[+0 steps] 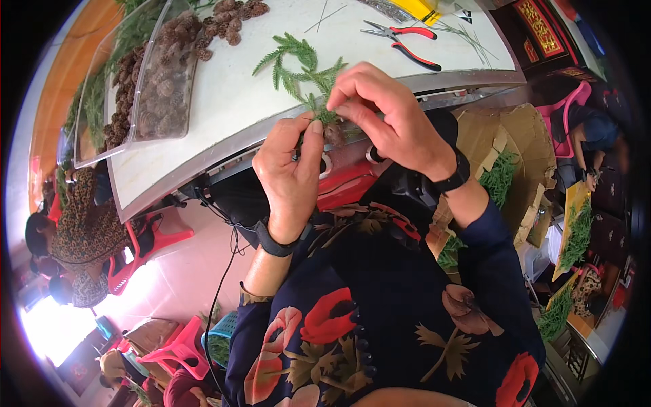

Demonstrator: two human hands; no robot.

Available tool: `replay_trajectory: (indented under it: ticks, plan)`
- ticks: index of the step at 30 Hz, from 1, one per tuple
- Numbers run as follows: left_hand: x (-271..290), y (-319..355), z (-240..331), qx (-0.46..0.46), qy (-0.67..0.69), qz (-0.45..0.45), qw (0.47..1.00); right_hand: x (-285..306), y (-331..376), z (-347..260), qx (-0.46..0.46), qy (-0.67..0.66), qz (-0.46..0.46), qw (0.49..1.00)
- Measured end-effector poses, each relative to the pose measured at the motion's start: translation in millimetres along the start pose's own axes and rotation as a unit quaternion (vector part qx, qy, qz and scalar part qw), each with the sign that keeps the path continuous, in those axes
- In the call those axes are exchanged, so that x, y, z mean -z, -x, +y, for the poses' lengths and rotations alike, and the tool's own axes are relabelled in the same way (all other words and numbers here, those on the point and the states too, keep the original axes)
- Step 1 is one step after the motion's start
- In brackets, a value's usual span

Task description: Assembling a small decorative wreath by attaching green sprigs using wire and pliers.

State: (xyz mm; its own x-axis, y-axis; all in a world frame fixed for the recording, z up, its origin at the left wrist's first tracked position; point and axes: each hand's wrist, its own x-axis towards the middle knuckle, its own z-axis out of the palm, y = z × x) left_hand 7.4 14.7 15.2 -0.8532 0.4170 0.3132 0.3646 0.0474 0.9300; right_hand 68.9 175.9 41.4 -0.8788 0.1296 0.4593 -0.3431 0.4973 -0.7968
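Left hand (pixel 288 159) pinches green pine sprig (pixel 316 104) at near edge of white counter (pixel 224 102), brown pine cone (pixel 334 134) just below it. Right hand (pixel 393 115) has fingers bent at same sprig, can't tell if gripping. Farther back: 1 red-black pliers (pixel 415 57), loose pine cones (pixel 227 26) at left.

a craft workshop, shown by pliers (pixel 395 34), massed pine cones (pixel 165 88) and nearby co-workers (pixel 87 210).

White table (pixel 224 88), clear bin (pixel 144 85), loose pinecones (pixel 227 26), red-handled pliers (pixel 392 36), thin wires (pixel 321 21)
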Motion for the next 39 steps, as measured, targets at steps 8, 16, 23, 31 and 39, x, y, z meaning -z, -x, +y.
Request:
replay_trajectory:
  ticks: [8, 16, 23, 31, 39]
  plan:
    - [2, -1, 10, 0.125, 0.083, -0.030, 0.988, -15, 22, -15, -0.033, -0.008, -0.001, 0.999]
    - [1, -1, 17, 0.154, 0.124, 0.000, 0.980, -31, 29, -17, -0.099, -0.056, 0.069, 0.991]
    - [13, -8, 7, 0.258, 0.275, -0.067, 0.924, -28, 28, -16, -0.082, -0.029, 0.053, 0.995]
    - [12, -14, 7, 0.321, 0.359, -0.072, 0.873, -23, 25, -15, -0.079, -0.001, 0.020, 0.997]
    - [7, -7, 2, 0.262, 0.355, -0.052, 0.896, -23, 26, -15, -0.105, 0.021, 0.013, 0.994]
